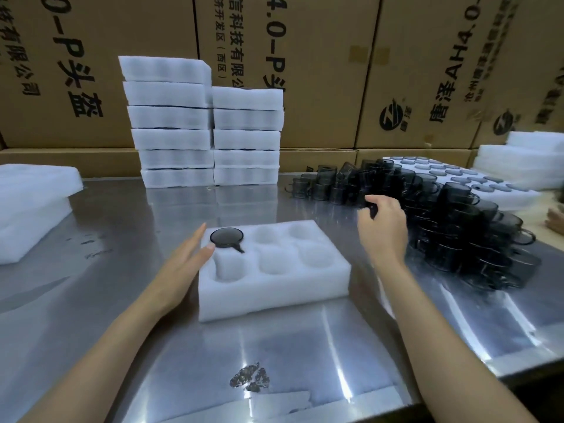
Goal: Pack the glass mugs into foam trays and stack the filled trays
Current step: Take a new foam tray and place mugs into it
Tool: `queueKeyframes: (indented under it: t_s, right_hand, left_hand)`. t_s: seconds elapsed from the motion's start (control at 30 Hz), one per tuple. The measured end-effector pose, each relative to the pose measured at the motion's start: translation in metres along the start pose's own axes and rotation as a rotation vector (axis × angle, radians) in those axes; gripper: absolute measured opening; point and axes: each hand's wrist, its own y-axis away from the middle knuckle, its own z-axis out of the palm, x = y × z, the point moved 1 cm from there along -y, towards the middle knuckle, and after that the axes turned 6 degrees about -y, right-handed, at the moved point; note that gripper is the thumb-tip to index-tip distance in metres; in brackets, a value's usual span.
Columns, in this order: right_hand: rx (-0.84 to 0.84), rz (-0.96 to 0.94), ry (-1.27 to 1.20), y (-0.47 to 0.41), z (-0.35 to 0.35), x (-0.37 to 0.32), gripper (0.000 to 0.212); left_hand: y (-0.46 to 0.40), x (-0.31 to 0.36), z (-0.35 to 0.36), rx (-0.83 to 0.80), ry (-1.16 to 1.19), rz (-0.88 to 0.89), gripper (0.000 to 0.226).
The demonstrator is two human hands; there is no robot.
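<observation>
My left hand (186,257) lies flat and open against the left side of the white six-pocket foam tray (274,270) near the steel table's (122,315) front edge; one dark smoked-glass mug (226,238) sits in its far-left pocket; my right hand (383,222) curls round another dark mug (373,209) at the heap of loose mugs (451,227) along the right edge; the empty pockets lie left of and nearer than that grip, so the right hand serves them; filled tray stacks (207,132) stand at the far edge.
</observation>
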Motion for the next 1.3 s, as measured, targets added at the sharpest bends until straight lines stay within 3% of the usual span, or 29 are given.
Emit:
queueKeyframes:
  t_s: [0.23, 0.33, 0.43, 0.57, 0.77, 0.97, 1.13, 1.3]
  right_hand:
    - [0.128, -0.164, 0.412, -0.04, -0.047, 0.034, 0.037]
    - [0.078, -0.026, 0.595, -0.053, -0.059, 0.048, 0.042]
    - [-0.079, 0.142, 0.738, -0.06, -0.062, 0.055, 0.045]
    - [-0.115, 0.121, 0.784, -0.062, -0.061, 0.054, 0.044]
    - [-0.062, 0.019, 0.692, -0.063, -0.061, 0.047, 0.043]
    - [0.039, -0.264, 0.199, -0.039, -0.05, 0.0, 0.043]
    - [-0.266, -0.265, -0.214, -0.006, -0.023, -0.055, 0.051]
    - [-0.479, -0.308, -0.15, 0.016, 0.007, -0.081, 0.028]
  left_hand:
    - [0.0, -0.002, 0.001, 0.006, 0.021, -0.021, 0.055]
    - [-0.001, -0.002, 0.001, 0.003, 0.015, -0.028, 0.053]
    - [0.0, -0.001, 0.0, 0.005, 0.006, -0.036, 0.053]
    - [0.001, 0.001, 0.001, 0.011, -0.022, -0.036, 0.052]
    - [0.003, 0.005, 0.001, 0.018, -0.002, -0.042, 0.052]
    - [0.002, 0.006, 0.001, 0.024, -0.038, -0.038, 0.054]
    - [0.002, 0.01, 0.002, 0.037, -0.05, -0.022, 0.054]
    - [0.001, 0.008, 0.002, 0.039, -0.079, -0.031, 0.054]
